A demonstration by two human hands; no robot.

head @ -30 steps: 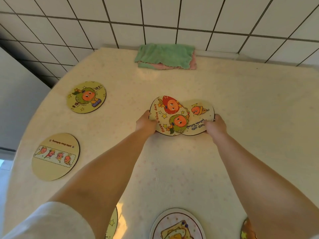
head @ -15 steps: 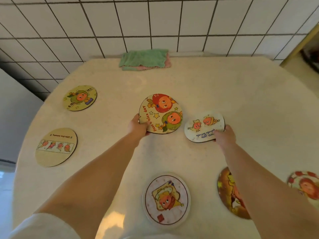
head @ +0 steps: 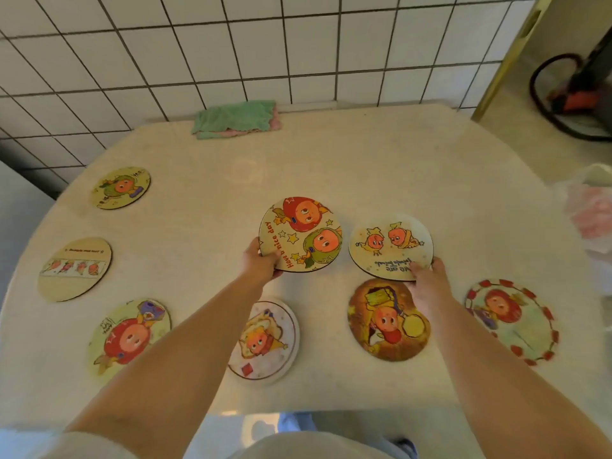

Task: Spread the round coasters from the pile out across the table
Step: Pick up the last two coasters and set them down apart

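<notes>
A: Working left to right, we are seeing three coasters resting flat along the 9 o'clock side of the table (head: 381, 167): the green-figure coaster (head: 121, 187), the carrot-strip coaster (head: 75, 268) and the red-figure coaster (head: 129, 336). What are we holding?

B: Our left hand (head: 260, 265) is pinching the 7 o'clock rim of the star coaster (head: 300, 234), fingers closed on its edge. Our right hand (head: 427, 283) is gripping the pale coaster (head: 390, 246) at its 5 o'clock rim, fingers likewise closed.

A: What has changed?

B: A second ago the two coasters were overlapping as the last of the pile; now we are holding them side by side with a narrow gap between them. We judge that no pile remains.

A: And nearer us?

B: The pink-ring coaster (head: 263, 339), the brown coaster (head: 387, 321) and the red-dotted coaster (head: 511, 321) are lying at 6 to 4 o'clock. We are judging the open 12 to 2 o'clock area suitable for setting down both.
</notes>
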